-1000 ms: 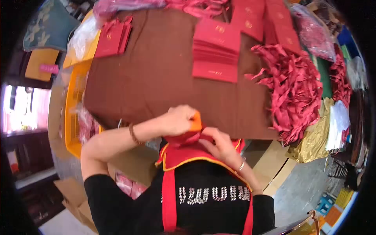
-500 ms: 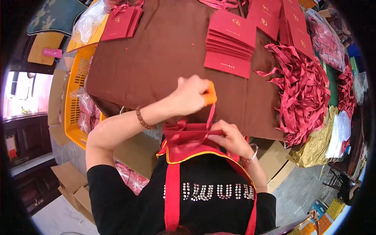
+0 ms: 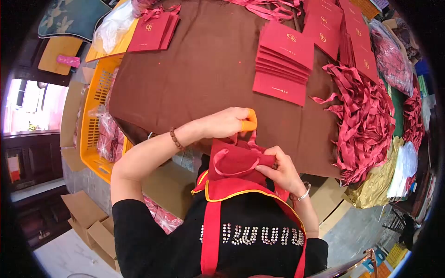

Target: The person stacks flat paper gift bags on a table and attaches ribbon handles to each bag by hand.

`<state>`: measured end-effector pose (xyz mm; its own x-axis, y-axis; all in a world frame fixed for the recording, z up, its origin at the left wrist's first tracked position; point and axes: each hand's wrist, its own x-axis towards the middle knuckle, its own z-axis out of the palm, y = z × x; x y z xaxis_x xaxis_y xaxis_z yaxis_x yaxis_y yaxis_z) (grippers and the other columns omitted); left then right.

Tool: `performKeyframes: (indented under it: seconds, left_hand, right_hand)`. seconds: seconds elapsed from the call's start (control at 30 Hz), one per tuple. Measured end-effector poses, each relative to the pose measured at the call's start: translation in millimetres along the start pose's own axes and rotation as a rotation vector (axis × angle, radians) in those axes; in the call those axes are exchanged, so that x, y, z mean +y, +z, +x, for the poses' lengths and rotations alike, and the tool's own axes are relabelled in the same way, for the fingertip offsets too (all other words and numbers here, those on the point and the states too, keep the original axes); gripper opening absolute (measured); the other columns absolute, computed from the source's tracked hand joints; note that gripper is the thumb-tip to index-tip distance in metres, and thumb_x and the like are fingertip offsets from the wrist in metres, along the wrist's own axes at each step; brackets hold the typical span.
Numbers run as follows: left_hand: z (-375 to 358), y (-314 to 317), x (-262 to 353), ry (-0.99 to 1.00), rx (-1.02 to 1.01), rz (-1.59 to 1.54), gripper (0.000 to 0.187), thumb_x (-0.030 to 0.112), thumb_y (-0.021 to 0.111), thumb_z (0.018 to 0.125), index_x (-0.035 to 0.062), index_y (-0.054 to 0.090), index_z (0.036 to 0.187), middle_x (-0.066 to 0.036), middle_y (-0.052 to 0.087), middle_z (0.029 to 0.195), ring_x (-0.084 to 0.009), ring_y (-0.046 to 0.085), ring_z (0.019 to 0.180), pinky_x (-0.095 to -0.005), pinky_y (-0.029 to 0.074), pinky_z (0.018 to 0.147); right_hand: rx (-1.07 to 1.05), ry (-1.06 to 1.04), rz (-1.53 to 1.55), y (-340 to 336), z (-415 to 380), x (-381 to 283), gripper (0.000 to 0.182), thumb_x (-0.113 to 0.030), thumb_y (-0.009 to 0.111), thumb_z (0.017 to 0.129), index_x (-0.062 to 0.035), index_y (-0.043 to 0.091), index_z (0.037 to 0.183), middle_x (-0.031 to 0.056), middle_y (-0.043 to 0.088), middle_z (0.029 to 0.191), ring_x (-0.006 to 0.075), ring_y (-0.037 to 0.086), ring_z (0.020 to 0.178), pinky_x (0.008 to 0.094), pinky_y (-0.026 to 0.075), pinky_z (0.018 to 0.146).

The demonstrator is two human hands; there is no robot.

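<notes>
Near the table's front edge, a dark red paper bag (image 3: 234, 160) rests against my apron, with a pink ribbon looped across its face. My right hand (image 3: 280, 170) pinches the bag's right edge between thumb and fingers. Above the bag's top, my left hand (image 3: 227, 122) has its fingers curled closed, with an orange band (image 3: 249, 121) around a finger. Ribbon shows just below that hand, and I cannot make out what its fingertips hold.
Flat red bags (image 3: 282, 62) lie stacked on the brown table (image 3: 194, 69). A heap of red ribbons (image 3: 364, 123) sits at the right. A yellow basket (image 3: 92, 134) with wrapped packs stands left; cardboard boxes (image 3: 88, 213) are on the floor.
My left hand has lowered toward the bag. The bag has turned so its face shows, and the ribbon now curves across it. The view has shifted slightly.
</notes>
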<state>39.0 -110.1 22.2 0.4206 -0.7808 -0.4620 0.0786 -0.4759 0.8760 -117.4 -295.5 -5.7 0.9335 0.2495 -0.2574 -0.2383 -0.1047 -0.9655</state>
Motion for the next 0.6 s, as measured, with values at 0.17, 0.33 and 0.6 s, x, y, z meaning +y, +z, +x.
performKeyframes:
  seconds: [0.17, 0.33, 0.6]
  left_hand:
    - [10, 0, 12, 0.054, 0.072, 0.274, 0.019, 0.019, 0.049, 0.09, 0.001, 0.055, 0.09, -0.009, 0.054, 0.071, -0.015, 0.051, 0.066, -0.0321, 0.042, 0.061]
    - [30, -21, 19, 0.155, 0.395, -0.345, 0.014, 0.018, 0.053, 0.089, 0.0057, 0.058, 0.085, 0.004, 0.046, 0.064, -0.005, 0.038, 0.057, -0.0209, 0.03, 0.05]
    - [10, -34, 21, 0.219, 0.628, -0.476, 0.039, 0.026, 0.048, 0.095, 0.0076, 0.045, 0.129, -0.004, 0.054, 0.111, -0.0094, 0.056, 0.078, -0.0203, 0.044, 0.066]
  right_hand:
    - [0.017, -0.051, -0.155, 9, 7, -19, 0.028, -0.007, 0.071, 0.079, -0.0046, 0.049, 0.095, -0.0002, 0.058, 0.076, 0.0043, 0.05, 0.065, 0.0218, 0.043, 0.055]
    - [-0.031, -0.09, -0.168, 11, 10, -18, 0.028, -0.005, 0.071, 0.079, -0.0041, 0.047, 0.093, 0.0013, 0.059, 0.075, 0.004, 0.051, 0.064, 0.0206, 0.042, 0.053]
    - [0.098, -0.08, 0.424, -16, 17, -25, 0.035, 0.006, 0.069, 0.077, -0.0079, 0.044, 0.099, 0.005, 0.058, 0.103, 0.0091, 0.057, 0.089, 0.0243, 0.048, 0.072]
